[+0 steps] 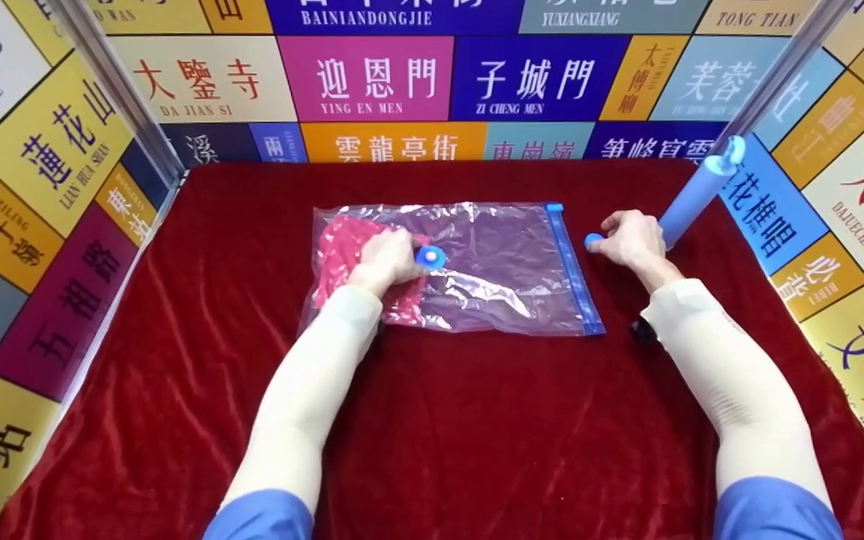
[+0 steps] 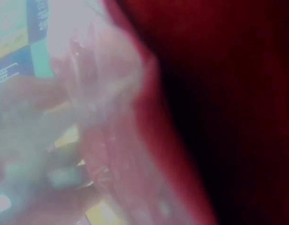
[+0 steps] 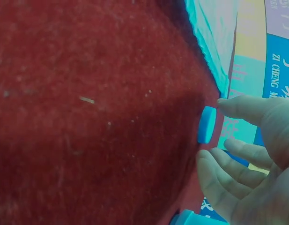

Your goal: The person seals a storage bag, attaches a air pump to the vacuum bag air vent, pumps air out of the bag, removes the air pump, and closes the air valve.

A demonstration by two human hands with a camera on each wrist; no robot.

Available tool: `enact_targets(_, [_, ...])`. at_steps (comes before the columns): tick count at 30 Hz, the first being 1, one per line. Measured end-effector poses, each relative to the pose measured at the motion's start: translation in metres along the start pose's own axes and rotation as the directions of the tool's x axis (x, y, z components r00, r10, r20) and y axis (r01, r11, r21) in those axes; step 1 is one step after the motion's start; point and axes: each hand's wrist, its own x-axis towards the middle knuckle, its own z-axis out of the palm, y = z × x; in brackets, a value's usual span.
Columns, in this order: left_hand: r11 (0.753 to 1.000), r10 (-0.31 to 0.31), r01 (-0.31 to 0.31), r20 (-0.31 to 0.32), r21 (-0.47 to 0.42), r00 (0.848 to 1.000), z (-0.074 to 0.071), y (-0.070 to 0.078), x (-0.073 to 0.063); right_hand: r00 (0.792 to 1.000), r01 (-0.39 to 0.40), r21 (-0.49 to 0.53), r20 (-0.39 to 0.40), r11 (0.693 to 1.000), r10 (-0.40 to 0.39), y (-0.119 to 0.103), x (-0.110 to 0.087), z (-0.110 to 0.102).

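Note:
A clear vacuum storage bag (image 1: 499, 292) with a blue zip edge lies flat, a pink folded item (image 1: 342, 247) inside its left part. My left hand (image 1: 387, 259) is on the bag over the pink item, its curled fingers gripping the bag at the round blue valve (image 1: 430, 257). The left wrist view is blurred, with pink under plastic. Right of the bag, my right hand (image 1: 633, 238) is at a small blue valve cap (image 3: 207, 124). In the right wrist view thumb and fingers stand spread on either side of the cap, with visible gaps.
A blue hand pump (image 1: 698, 191) stands upright just behind and right of my right hand. Dark red cloth (image 1: 477, 427) covers the table. Panels with printed signs (image 1: 372, 79) wall in the back and both sides.

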Motion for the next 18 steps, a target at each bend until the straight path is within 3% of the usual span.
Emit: enact_targets(18, [0.999,-0.032,0.032,0.018,0.003,0.999,0.0004,0.0053,0.0008,0.997,0.060,-0.030,0.041,0.998,-0.058,-0.0005,0.0081,0.0082])
